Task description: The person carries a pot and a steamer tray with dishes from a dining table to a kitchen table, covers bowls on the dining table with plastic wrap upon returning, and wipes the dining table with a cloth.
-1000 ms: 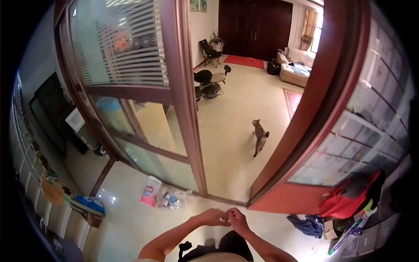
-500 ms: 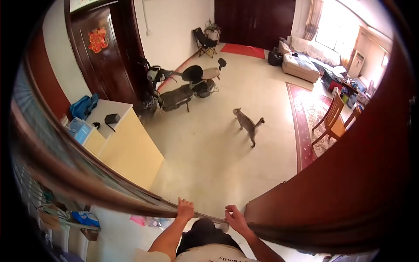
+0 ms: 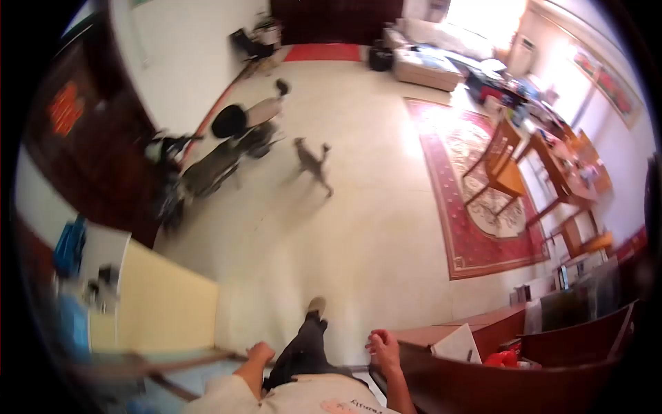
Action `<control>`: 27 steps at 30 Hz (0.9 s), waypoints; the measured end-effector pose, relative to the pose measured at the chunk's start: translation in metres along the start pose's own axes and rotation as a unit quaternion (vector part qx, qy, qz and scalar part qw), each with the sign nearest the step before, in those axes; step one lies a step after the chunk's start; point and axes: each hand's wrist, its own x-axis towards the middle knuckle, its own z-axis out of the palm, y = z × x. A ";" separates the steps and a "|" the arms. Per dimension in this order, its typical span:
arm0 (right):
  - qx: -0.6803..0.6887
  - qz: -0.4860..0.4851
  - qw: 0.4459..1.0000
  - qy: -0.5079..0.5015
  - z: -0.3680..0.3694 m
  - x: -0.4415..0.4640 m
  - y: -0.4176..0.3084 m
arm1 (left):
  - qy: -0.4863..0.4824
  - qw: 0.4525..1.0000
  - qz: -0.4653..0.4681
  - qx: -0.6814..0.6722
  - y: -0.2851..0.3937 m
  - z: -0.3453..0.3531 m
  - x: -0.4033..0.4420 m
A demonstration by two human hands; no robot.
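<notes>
Right hand [image 3: 384, 347], half-curled and seemingly empty, just left of the dark red-brown wooden partition [image 3: 476, 383], whose long edge runs rightward; left hand [image 3: 261, 352] blurred, grip unclear, near the brown wooden frame [image 3: 189, 359].

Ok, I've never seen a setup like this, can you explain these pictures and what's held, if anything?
No machine here, just a person's bare hands, seen from one camera worn on the head, looking forward and down. The left hand is beside the door frame, but blur hides whether it grips it. The right hand is loosely curled, with nothing visible in it. On the floor ahead are a cat, a scooter and a rug with a chair on it.
</notes>
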 end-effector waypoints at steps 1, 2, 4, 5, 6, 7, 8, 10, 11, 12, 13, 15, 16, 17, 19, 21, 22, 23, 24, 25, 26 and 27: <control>-0.011 -0.003 1.000 -0.003 0.009 0.022 -0.012 | -0.007 1.000 0.014 0.006 0.014 -0.017 0.020; -0.023 0.001 1.000 -0.001 0.019 0.037 -0.022 | -0.039 0.999 0.012 -0.021 0.018 -0.028 0.053; -0.061 -0.002 0.998 -0.005 0.042 0.060 -0.046 | -0.078 0.992 0.093 0.013 -0.001 -0.050 0.126; -0.092 -0.017 0.996 -0.013 0.054 0.075 -0.061 | -0.078 0.978 0.180 0.066 0.005 -0.065 0.164; -0.100 -0.039 0.994 -0.024 0.062 0.093 -0.072 | -0.057 0.987 0.141 -0.052 0.026 -0.093 0.171; -0.109 -0.060 0.991 -0.041 0.070 0.109 -0.083 | -0.037 0.980 0.093 -0.172 0.043 -0.128 0.165; -0.138 -0.054 0.988 -0.040 0.077 0.119 -0.103 | -0.026 0.977 0.098 -0.190 0.061 -0.145 0.189; -0.186 -0.102 0.977 -0.012 0.081 0.144 -0.111 | -0.005 0.968 0.098 -0.233 0.096 -0.171 0.222; -0.214 -0.126 0.969 -0.001 0.081 0.157 -0.116 | -0.020 0.954 0.124 -0.271 0.127 -0.181 0.237; -0.203 -0.086 0.975 -0.010 0.078 0.168 -0.123 | -0.034 0.938 0.148 -0.311 0.162 -0.186 0.250; -0.225 -0.093 0.970 -0.013 0.072 0.184 -0.124 | -0.049 0.920 0.171 -0.350 0.195 -0.193 0.259; -0.267 -0.107 0.957 -0.021 0.056 0.218 -0.119 | -0.103 0.902 0.231 -0.350 0.283 -0.222 0.236; -0.265 -0.094 0.960 -0.009 0.048 0.230 -0.129 | -0.138 0.893 0.264 -0.338 0.324 -0.232 0.229; -0.263 -0.083 0.961 0.002 0.039 0.240 -0.142 | -0.173 0.881 0.297 -0.325 0.364 -0.241 0.223; -0.245 -0.062 0.967 0.014 0.019 0.272 -0.161 | -0.208 0.851 0.353 -0.329 0.439 -0.269 0.196; -0.213 -0.047 0.976 0.009 -0.007 0.312 -0.181 | -0.232 0.830 0.399 -0.313 0.496 -0.288 0.193; -0.239 -0.057 0.969 0.004 -0.021 0.332 -0.193 | -0.241 0.819 0.422 -0.303 0.526 -0.301 0.195; -0.262 -0.069 0.963 -0.002 -0.033 0.352 -0.205 | -0.221 0.831 0.434 -0.268 0.547 -0.311 0.204; -0.287 -0.084 0.954 -0.004 -0.050 0.375 -0.223 | -0.198 0.839 0.449 -0.233 0.566 -0.320 0.218; -0.309 -0.098 0.946 0.007 -0.069 0.403 -0.232 | -0.183 0.853 0.454 -0.182 0.579 -0.324 0.249; -0.329 -0.109 0.938 0.016 -0.083 0.432 -0.235 | -0.179 0.868 0.434 -0.164 0.588 -0.340 0.256; -0.343 -0.116 0.932 0.022 -0.089 0.457 -0.239 | -0.161 0.886 0.415 -0.128 0.593 -0.354 0.275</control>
